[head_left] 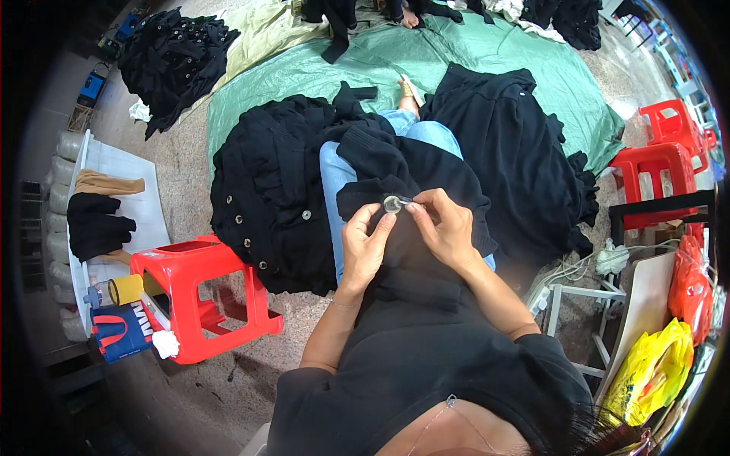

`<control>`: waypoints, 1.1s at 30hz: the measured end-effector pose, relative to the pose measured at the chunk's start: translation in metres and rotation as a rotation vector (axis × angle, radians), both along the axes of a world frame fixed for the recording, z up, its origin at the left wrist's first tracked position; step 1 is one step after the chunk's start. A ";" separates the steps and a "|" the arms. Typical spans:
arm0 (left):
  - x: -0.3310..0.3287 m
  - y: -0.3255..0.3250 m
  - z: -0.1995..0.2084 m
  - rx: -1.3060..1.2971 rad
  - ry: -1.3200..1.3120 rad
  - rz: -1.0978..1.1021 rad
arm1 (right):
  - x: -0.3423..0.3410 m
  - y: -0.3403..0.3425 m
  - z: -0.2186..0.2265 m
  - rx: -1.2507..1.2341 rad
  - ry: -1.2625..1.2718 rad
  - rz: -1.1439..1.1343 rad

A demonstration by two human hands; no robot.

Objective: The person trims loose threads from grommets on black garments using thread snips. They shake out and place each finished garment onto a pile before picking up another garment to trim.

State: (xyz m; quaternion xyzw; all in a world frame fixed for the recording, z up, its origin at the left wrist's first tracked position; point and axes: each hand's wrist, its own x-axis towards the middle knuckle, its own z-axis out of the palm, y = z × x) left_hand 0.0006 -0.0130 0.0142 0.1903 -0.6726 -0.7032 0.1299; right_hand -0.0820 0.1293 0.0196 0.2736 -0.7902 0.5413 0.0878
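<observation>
Floor: speckled stone floor [293, 315], partly covered by a green sheet [487, 49].
Room: at left, a red stool [171, 281] and a white table [148, 216]; at right, more red stools [658, 156] and a yellow bag [658, 372].
Black heaps: a left heap of garments [266, 178] and a right heap of garments [498, 163], on both sides of the person's legs.
Black garment: this garment [449, 178] lies across the lap, between the heaps; its folds hide which way its long axis goes.
Round button: the button [391, 204] is above the garment, its flat face turned upward; being round, it has no long axis.
Left hand: thumb and finger of the left hand [365, 242] are narrow, pinching the button.
Right hand: the right hand [445, 228] pinches a small greyish thing [405, 201] at the button's right edge; I cannot tell what it is.
</observation>
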 end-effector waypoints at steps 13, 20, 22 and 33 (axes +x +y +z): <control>0.001 0.001 0.003 -0.179 -0.019 -0.005 | 0.000 0.005 0.010 0.109 0.057 0.109; 0.001 0.002 0.004 -0.021 0.001 -0.002 | -0.001 0.002 -0.006 -0.064 -0.058 -0.049; 0.001 0.002 0.002 -0.012 0.013 -0.002 | 0.000 0.003 -0.007 -0.073 -0.080 -0.029; 0.003 0.003 0.007 0.023 0.034 -0.071 | -0.005 0.008 0.005 -0.092 -0.027 0.291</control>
